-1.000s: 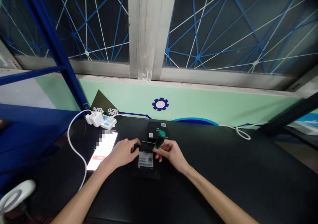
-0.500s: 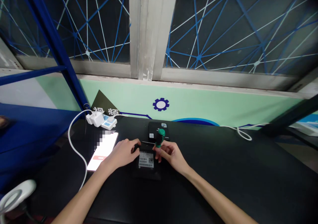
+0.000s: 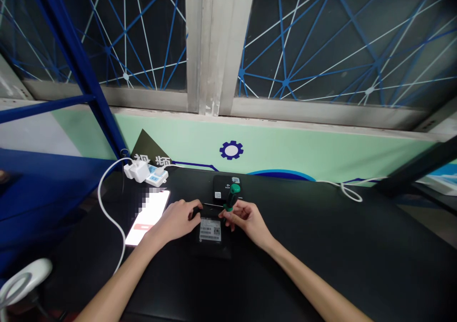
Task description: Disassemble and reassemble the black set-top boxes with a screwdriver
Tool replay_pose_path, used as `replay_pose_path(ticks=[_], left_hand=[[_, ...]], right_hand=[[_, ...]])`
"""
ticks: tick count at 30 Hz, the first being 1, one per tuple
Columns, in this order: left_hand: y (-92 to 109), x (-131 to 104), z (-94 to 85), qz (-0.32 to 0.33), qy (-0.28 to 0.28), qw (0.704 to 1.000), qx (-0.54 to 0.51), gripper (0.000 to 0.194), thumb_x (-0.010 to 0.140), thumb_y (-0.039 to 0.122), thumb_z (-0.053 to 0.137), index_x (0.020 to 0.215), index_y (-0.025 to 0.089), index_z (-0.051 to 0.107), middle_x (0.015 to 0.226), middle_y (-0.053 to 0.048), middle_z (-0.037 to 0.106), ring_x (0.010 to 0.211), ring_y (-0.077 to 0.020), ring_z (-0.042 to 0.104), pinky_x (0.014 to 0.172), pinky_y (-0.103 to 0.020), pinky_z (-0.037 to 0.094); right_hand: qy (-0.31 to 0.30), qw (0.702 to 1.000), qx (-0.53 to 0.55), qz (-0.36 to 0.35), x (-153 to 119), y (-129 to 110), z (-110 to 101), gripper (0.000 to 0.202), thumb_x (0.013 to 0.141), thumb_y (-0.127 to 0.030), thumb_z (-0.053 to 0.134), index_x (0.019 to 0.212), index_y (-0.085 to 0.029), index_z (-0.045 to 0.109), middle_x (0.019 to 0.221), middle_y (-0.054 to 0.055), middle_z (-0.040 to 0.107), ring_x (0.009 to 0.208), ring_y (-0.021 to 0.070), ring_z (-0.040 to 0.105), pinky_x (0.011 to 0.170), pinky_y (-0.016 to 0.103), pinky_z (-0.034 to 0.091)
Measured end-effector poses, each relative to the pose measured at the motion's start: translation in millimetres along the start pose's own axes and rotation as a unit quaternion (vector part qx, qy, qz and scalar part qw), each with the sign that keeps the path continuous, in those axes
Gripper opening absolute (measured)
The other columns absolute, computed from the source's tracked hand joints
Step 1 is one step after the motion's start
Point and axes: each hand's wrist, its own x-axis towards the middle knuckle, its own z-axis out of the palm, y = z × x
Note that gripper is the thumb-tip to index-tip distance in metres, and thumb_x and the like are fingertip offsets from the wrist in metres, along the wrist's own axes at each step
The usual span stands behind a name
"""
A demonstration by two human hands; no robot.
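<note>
Green-topped screwdriver (image 3: 233,197) pinched in nearly closed right hand (image 3: 245,219).

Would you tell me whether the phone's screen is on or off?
On: the phone glows bright white beside the left hand, with a red bar near its lower end.

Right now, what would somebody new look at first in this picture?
Probably the bright glowing screen, lying on the black table beside the left hand. Next, the green-and-black screwdriver in the right hand, standing out above the dark device with a pale label. Behind them, a blue gear picture pops out on the pale green wall.
</note>
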Motion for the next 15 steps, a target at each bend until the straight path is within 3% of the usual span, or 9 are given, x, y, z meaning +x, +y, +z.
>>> replay_pose_path(ticks=[5, 15], left_hand=[[1.6, 0.5, -1.7, -0.001, -0.003, 1.0, -0.001, 0.023, 0.091, 0.029, 0.049, 0.104, 0.025, 0.067, 0.062, 0.003, 0.063, 0.057, -0.0176, 0.06, 0.058, -0.027, 0.036], [-0.1, 0.0, -2.0, -0.005, 0.007, 1.0, 0.011, 0.02, 0.093, 0.032, 0.049, 0.105, 0.026, 0.063, 0.061, 0.004, 0.062, 0.057, -0.0183, 0.059, 0.057, -0.027, 0.035]], right_hand=[[-0.013, 1.0, -0.019, -0.01, -1.2, -4.2, 0.6, 0.034, 0.076, -0.048, 0.081, 0.076, -0.016, 0.071, 0.061, 0.0, 0.064, 0.05, 0.011, 0.055, 0.047, 0.023, 0.049], [0.026, 0.998, -0.035, -0.046, -1.2, -8.6, -2.8, 0.036, 0.078, -0.052, 0.077, 0.078, -0.016, 0.073, 0.065, 0.002, 0.064, 0.051, 0.0116, 0.053, 0.048, 0.025, 0.048]])
